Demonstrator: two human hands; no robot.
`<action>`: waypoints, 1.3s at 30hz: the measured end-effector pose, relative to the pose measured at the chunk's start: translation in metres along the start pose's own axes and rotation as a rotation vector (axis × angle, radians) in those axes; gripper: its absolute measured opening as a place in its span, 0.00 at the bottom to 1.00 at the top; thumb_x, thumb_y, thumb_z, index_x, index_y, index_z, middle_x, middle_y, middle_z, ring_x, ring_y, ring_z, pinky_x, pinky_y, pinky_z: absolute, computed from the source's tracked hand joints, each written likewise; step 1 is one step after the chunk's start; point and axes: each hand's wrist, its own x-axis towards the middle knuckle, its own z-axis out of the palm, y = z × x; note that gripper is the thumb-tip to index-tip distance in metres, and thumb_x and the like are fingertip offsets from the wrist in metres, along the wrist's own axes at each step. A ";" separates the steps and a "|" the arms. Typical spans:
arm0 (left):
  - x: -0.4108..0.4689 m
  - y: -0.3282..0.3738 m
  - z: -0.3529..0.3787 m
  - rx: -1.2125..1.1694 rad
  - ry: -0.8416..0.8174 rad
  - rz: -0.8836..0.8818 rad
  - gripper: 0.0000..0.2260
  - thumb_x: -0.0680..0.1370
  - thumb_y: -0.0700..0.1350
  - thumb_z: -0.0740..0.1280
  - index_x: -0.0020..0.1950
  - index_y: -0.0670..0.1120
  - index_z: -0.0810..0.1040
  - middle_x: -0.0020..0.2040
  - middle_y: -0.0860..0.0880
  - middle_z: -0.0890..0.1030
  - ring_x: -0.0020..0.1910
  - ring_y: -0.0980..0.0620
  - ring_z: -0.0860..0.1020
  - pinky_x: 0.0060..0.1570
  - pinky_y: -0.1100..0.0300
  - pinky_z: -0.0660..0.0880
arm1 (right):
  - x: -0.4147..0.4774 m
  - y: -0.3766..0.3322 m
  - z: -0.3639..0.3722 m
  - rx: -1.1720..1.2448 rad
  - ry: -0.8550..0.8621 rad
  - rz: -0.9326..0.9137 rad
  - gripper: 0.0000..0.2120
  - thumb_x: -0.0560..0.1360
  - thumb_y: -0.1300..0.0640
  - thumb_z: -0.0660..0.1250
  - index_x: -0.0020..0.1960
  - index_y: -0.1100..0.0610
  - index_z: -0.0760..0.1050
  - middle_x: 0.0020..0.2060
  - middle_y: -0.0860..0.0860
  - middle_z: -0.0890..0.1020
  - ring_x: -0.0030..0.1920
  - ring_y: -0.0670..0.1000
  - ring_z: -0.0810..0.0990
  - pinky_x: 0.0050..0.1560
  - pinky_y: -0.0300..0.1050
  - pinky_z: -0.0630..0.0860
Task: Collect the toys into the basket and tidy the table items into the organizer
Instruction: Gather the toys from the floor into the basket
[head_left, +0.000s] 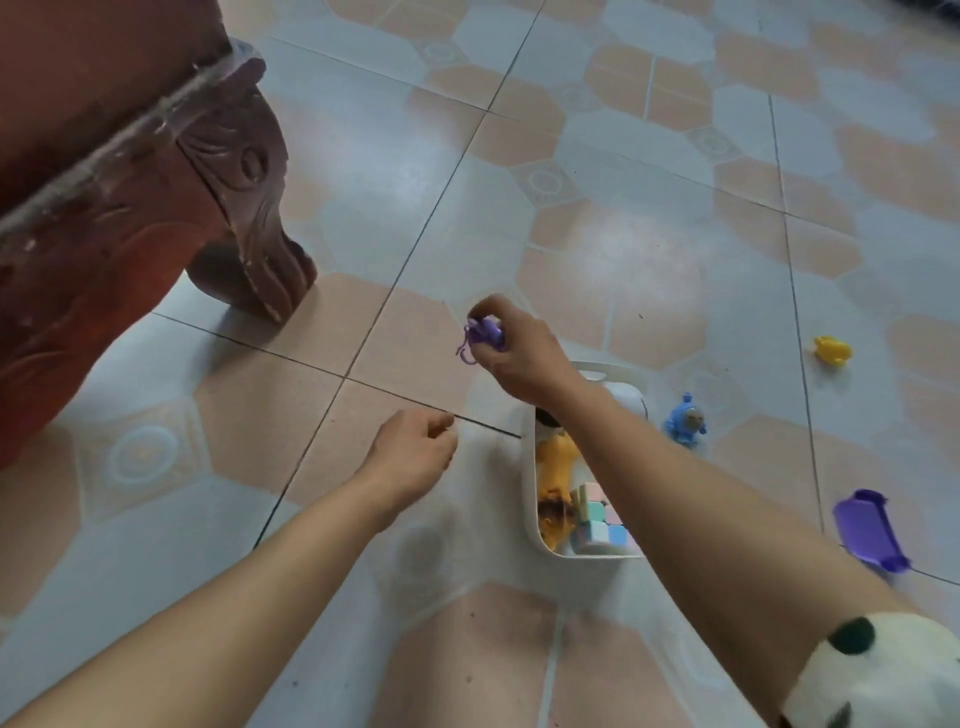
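My right hand (519, 353) is shut on a small purple toy (485, 332) with a dangling purple cord, held above the floor just beyond the far left corner of the white basket (530, 499). Inside the basket lie a yellow-orange animal toy (556, 467) and a pastel puzzle cube (597, 519); my right forearm hides much of it. My left hand (415, 452) hovers left of the basket with its fingers curled and nothing in it. A blue figure toy (685, 421), a yellow toy (832, 351) and a purple plastic piece (870, 530) lie on the floor to the right.
A carved dark wooden furniture leg (249, 208) stands at the upper left on the tiled floor (623, 234). A white and black plush toy (878, 675) sits at the bottom right corner.
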 end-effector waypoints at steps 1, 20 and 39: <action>0.000 0.005 0.005 -0.013 -0.015 0.010 0.07 0.78 0.41 0.63 0.45 0.49 0.80 0.48 0.41 0.83 0.45 0.50 0.80 0.57 0.43 0.77 | -0.008 -0.003 -0.013 0.081 0.034 0.022 0.12 0.72 0.59 0.68 0.55 0.53 0.72 0.43 0.54 0.81 0.42 0.58 0.78 0.42 0.48 0.75; -0.018 0.042 0.075 0.215 0.032 0.184 0.18 0.79 0.40 0.63 0.69 0.45 0.74 0.63 0.44 0.78 0.62 0.45 0.75 0.60 0.50 0.73 | -0.188 0.092 -0.078 -0.021 0.218 0.210 0.16 0.72 0.60 0.69 0.59 0.54 0.76 0.47 0.49 0.79 0.45 0.49 0.77 0.47 0.43 0.76; -0.020 0.037 0.084 0.237 0.015 0.178 0.25 0.77 0.40 0.66 0.74 0.48 0.65 0.66 0.42 0.74 0.62 0.43 0.74 0.55 0.48 0.74 | -0.203 0.090 -0.049 -0.301 0.219 0.126 0.19 0.69 0.57 0.70 0.58 0.55 0.69 0.53 0.52 0.72 0.48 0.52 0.73 0.43 0.46 0.76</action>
